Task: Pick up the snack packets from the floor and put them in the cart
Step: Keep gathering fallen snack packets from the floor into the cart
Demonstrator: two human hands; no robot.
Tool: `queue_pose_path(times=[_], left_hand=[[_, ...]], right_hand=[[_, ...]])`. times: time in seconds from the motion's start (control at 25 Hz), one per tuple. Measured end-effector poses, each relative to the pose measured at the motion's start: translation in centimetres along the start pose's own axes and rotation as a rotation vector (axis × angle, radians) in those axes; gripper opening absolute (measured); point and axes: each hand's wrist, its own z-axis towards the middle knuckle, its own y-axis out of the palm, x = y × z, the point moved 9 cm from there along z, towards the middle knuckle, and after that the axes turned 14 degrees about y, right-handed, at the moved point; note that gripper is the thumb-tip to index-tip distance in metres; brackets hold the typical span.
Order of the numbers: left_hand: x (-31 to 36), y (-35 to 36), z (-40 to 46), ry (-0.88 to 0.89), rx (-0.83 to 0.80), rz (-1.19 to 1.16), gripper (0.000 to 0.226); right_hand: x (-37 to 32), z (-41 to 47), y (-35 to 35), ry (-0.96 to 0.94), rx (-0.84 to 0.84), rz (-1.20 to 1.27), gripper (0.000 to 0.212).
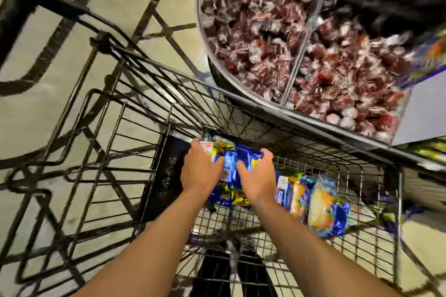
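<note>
Both my hands are down inside the black wire cart (135, 128). My left hand (200, 171) and my right hand (257, 176) grip a bundle of blue and yellow snack packets (233, 164) from either side, fingers curled round its edges, low over the cart's wire floor. More blue and yellow packets (321, 207) lie on the cart floor to the right of my right wrist. A blue packet (386, 214) shows through the cart's right wall, on the floor outside.
A display bin (284, 101) full of dark red wrapped sweets overhangs the cart's far right corner. The cart's black handle (14, 7) and folded child seat are at the left. Beige floor lies around. My shoes (241, 243) show beneath the cart.
</note>
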Motion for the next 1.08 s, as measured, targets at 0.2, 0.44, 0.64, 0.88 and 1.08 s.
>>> queue_pose_path(times=[0.2,0.44,0.64,0.88,1.08], left_hand=[[-0.7,2.3,0.4,0.001,-0.003,0.058,0.081],[-1.9,2.4,0.3,-0.014,-0.002,0.064,0.090],[-1.7,1.3,-0.9,0.013,-0.083,-0.016,0.103],[2.4,-4.6,-6.0,0.172,-0.007,0.049,0.066],[12.0,-3.2,-14.4,0.570,-0.126,0.338,0.066]], right_hand=[[1.1,0.7,0.9,0.040,0.088,-0.080,0.077],[1.2,0.1,1.7,0.080,0.055,-0.098,0.090],[1.3,-1.9,0.8,0.054,-0.024,-0.052,0.096],[0.9,-7.5,-5.4,-0.101,0.068,-0.122,0.083],[3.1,-13.0,-13.8,-0.228,0.210,-0.379,0.075]])
